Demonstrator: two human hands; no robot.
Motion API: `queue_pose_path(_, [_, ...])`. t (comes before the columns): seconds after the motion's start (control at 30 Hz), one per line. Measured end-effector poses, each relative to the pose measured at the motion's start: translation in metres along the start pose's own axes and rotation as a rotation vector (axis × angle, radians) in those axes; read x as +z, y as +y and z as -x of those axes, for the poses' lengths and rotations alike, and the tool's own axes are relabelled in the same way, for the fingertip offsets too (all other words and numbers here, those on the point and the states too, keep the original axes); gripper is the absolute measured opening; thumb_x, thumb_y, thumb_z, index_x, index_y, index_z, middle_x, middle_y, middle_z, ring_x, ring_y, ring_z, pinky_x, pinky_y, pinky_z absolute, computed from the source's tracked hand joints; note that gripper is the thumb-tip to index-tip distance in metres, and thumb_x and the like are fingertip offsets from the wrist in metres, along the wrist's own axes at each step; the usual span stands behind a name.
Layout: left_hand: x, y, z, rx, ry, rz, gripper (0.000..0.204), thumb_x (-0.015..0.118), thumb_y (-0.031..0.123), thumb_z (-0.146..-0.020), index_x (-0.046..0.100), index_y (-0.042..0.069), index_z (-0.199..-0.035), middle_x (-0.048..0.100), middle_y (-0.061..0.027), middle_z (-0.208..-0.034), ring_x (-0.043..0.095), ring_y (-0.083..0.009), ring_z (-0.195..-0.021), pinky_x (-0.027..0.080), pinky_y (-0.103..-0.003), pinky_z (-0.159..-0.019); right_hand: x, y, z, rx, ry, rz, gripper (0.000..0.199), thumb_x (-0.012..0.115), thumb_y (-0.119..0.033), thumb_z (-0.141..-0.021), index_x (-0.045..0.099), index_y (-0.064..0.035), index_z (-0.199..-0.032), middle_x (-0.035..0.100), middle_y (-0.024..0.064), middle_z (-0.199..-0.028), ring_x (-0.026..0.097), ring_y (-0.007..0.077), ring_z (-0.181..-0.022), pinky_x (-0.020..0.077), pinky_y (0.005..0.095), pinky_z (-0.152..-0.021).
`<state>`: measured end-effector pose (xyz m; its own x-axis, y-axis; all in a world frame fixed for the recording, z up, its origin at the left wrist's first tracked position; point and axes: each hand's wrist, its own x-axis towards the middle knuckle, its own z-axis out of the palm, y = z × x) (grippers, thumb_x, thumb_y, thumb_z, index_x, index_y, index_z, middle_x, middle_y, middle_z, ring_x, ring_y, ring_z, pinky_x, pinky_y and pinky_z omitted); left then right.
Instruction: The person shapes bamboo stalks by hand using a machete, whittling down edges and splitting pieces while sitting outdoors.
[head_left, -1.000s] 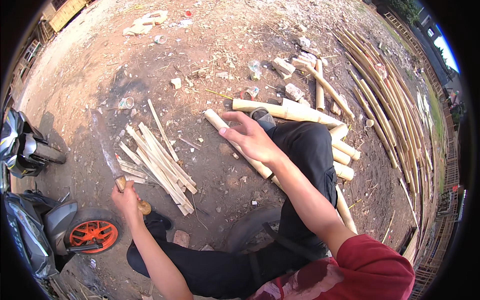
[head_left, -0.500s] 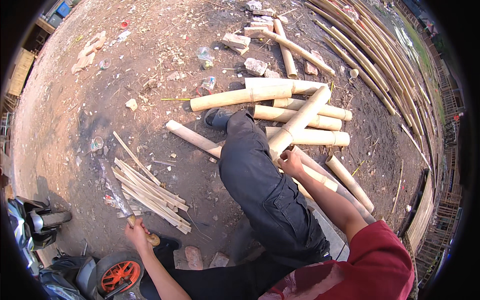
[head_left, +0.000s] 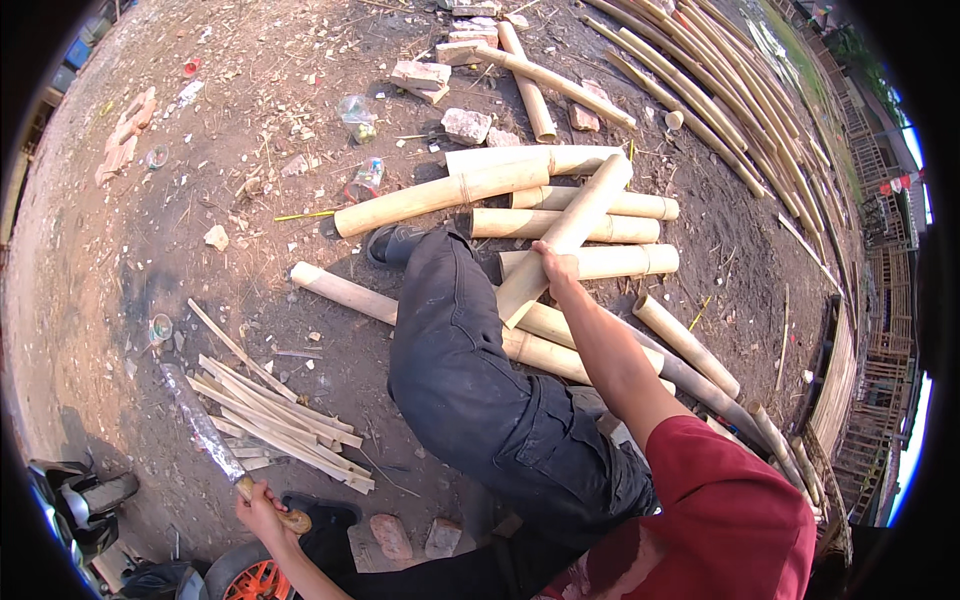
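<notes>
My left hand [head_left: 264,512] is closed round the wooden handle of a machete [head_left: 203,424], whose long worn blade points away to the upper left. My right hand [head_left: 556,266] grips a thick bamboo piece [head_left: 590,205] near its closer end. That piece lies slanted over several cut bamboo lengths [head_left: 610,262] on the ground. My bent leg in dark trousers stands just left of it and hides part of another bamboo pole [head_left: 345,292]. Below the blade's right side lies a bundle of split bamboo strips [head_left: 290,420].
Long bamboo poles [head_left: 700,100] are piled at the far right. Broken bricks [head_left: 466,125] and plastic cups [head_left: 366,176] lie beyond the cut pieces. Two bricks [head_left: 391,537] sit near my foot. A motorbike wheel [head_left: 258,580] stands at the lower left.
My right hand has moved from beside the bamboo's near end onto the piece and taken hold of it. The view has shifted right. My left hand keeps the machete.
</notes>
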<state>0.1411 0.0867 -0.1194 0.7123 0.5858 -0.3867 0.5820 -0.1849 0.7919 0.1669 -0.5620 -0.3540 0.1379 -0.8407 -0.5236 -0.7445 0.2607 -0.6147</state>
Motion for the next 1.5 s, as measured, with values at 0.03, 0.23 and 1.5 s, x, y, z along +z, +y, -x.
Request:
queue_pose_path(0.03, [-0.004,0.0,0.001,0.006,0.005,-0.007,0.008,0.066,0.009,-0.087,0.058,0.007,-0.085,0.052,-0.0013,-0.066,0.049,-0.0107,-0.046,0.038,-0.027,-0.04,0.001,-0.009,0.006,-0.001,-0.061,0.006,0.103,0.089,-0.056,-0.07,0.05,0.0117,-0.137,0.064,0.0244,-0.125,0.065,0.037,-0.112,0.0535,0.0457,-0.096])
queue_pose_path(0.23, [-0.009,0.022,0.024,0.053,0.027,0.085,0.009,0.066,0.008,-0.088,0.058,0.006,-0.087,0.053,-0.0016,-0.067,0.048,-0.0099,-0.047,0.039,-0.027,-0.042,-0.036,-0.041,0.037,-0.074,-0.284,-0.508,0.075,0.088,-0.046,-0.077,0.061,0.0018,-0.128,0.068,0.013,-0.115,0.067,0.0226,-0.098,0.0561,0.0405,-0.085])
queue_pose_path(1.5, [-0.109,0.038,0.117,0.302,0.081,0.183,0.031,0.072,0.022,-0.098,0.057,0.001,-0.08,0.051,0.0022,-0.058,0.044,-0.0037,-0.051,0.032,-0.026,-0.048,0.155,0.033,0.434,-0.913,-1.654,0.403,0.091,0.087,-0.017,-0.066,0.049,-0.0044,-0.148,0.065,0.0177,-0.135,0.064,0.0323,-0.123,0.0496,0.0433,-0.107])
